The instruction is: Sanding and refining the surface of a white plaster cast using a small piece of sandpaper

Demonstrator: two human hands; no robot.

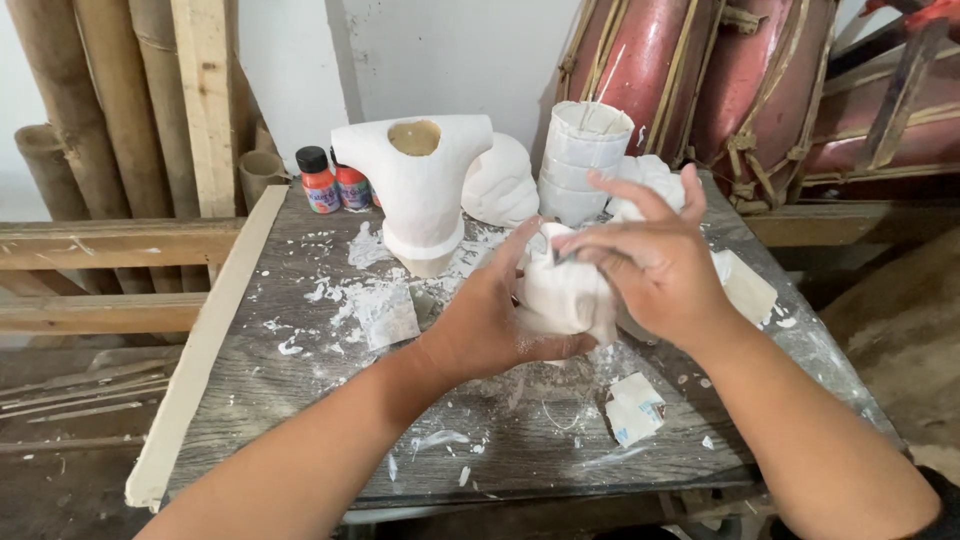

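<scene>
My left hand (pixel 490 325) grips a white plaster piece (pixel 562 292) from below and behind, above the middle of the table. My right hand (pixel 650 255) rests on the piece's top right side, fingers spread, with a small dark tool pinched at its fingertips against the plaster. A white plaster torso form (pixel 418 190) with an open neck hole stands upright behind my left hand, apart from it.
A dusty grey table (pixel 300 400) carries plaster scraps, sandpaper bits (pixel 634 407), two small paint bottles (pixel 320 180), a white stacked cylinder mould (pixel 583 160) and other white casts (pixel 500 180). Bamboo poles (pixel 90 100) and planks stand at left, red drums (pixel 720 80) at back right.
</scene>
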